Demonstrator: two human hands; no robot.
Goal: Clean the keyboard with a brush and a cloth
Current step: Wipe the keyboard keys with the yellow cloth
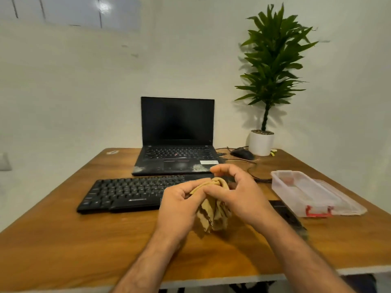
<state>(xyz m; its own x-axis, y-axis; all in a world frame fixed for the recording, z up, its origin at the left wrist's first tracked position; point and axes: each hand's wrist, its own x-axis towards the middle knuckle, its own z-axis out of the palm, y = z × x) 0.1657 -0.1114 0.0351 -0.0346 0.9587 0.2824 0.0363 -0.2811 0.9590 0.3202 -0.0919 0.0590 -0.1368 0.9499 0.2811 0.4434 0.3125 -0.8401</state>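
Sitting on a brown wooden table (63, 240) by a white wall. Holding a tan cloth (211, 214) bunched up, left hand (179, 206) and right hand (239, 193) both curling fingers round it, just above the table. Lying right behind the hands, a black keyboard (127, 192), stretching long from left to right, its right end hiding behind the hands. Probably needing only a short reach forward and left to wipe. Leaving open table to the left; crowding close on the right, a plastic box (304, 192).
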